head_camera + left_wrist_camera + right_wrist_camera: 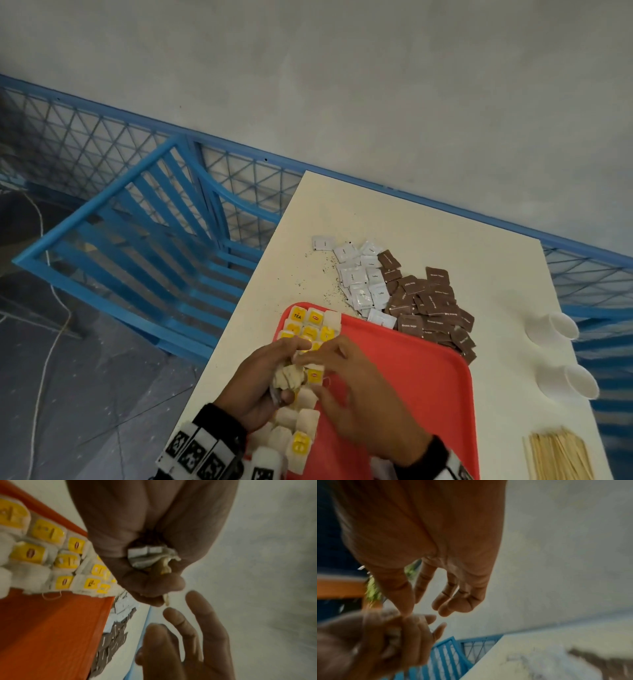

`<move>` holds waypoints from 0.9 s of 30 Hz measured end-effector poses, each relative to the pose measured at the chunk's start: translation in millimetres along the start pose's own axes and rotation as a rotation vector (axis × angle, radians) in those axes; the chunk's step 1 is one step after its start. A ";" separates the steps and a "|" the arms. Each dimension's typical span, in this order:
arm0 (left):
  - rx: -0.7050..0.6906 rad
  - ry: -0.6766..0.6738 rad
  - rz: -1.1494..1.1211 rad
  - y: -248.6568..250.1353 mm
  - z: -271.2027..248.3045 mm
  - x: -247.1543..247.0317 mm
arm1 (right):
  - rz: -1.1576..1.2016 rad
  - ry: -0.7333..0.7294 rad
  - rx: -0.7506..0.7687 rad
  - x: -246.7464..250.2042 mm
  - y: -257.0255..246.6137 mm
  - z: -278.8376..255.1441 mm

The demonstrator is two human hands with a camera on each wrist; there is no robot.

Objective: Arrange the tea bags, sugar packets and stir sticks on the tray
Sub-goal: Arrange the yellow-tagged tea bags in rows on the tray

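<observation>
Hands met over the left edge of a red tray (421, 370) that lay on a cream counter (445, 236). The left hand (260, 380) had its fingers curled around a crumpled bunch of tea bags (289, 375), gripping them above the tray; the left wrist view showed the folded paper of the bunch (145, 555) squeezed inside the fist. The right hand (359, 390) sat just beside it at 3 o'clock, fingers loosely spread and relaxed, with its fingertips (308, 358) touching the top of the bunch; the right wrist view showed nothing gripped in it.

More tea bags with yellow tags (310, 323) lay in neat rows along the tray's left side, from its far corner at 12 o'clock down to the near edge at 6 o'clock. Off the tray, at 1 o'clock from the hands, white sugar packets (359, 274) lay heaped on the counter, with brown sugar packets (431, 305) heaped touching them on the right; a few of these overlapped the tray's far rim. Wooden stir sticks (558, 457) lay in a bundle on the counter at 4 o'clock, well apart from the tray. Two white paper cups (561, 327) lay on their sides at 3 o'clock near the counter's right edge. A blue chair (144, 236) stood at 10 o'clock beside the counter.
</observation>
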State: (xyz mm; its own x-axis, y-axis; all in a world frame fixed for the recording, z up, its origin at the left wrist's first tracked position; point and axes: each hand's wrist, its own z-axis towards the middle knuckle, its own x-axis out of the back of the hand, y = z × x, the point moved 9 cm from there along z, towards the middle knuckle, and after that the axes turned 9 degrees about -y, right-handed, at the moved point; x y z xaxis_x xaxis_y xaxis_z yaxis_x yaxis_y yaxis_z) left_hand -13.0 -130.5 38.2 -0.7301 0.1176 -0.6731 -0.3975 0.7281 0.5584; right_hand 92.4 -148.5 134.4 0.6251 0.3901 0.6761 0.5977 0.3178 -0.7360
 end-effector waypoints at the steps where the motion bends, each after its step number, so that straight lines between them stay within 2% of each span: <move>1: 0.021 -0.027 0.001 -4.9 1.4 -7.0 | -0.119 -0.015 0.043 -0.1 -2.9 -4.7; 4: 0.060 -0.077 0.016 -15.4 4.8 -26.0 | -0.222 0.032 0.100 8.7 -1.1 -13.3; 10: 0.067 -0.116 0.102 -22.3 4.2 -62.2 | -0.047 0.082 0.052 33.5 9.0 -34.4; 12: 0.076 -0.088 0.166 -25.8 5.0 -65.2 | 0.090 0.143 0.004 47.8 13.8 -39.9; 15: 0.076 -0.059 0.233 -27.0 5.5 -72.4 | 0.428 0.179 -0.120 65.2 30.7 -48.6; 17: 0.046 -0.068 0.227 -23.4 4.7 -80.5 | 0.528 0.205 -0.153 74.4 37.3 -54.4; 20: -0.074 -0.054 0.273 -3.7 -1.7 -89.7 | 0.537 0.227 -0.175 85.6 42.1 -57.8; 24: -0.319 -0.094 0.640 37.3 -20.7 -119.5 | 0.462 0.191 -0.169 98.2 37.2 -55.2; 27: -0.425 -0.097 0.829 52.0 -29.4 -137.6 | 0.432 0.228 -0.131 106.6 29.7 -48.1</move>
State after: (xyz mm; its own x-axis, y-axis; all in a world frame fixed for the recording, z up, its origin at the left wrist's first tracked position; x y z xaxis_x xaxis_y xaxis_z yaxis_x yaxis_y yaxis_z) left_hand 50.4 -128.7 174.2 -0.8293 0.5588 -0.0078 0.0454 0.0813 0.9957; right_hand 201.0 -139.0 186.4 0.9141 0.2592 0.3117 0.3089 0.0524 -0.9496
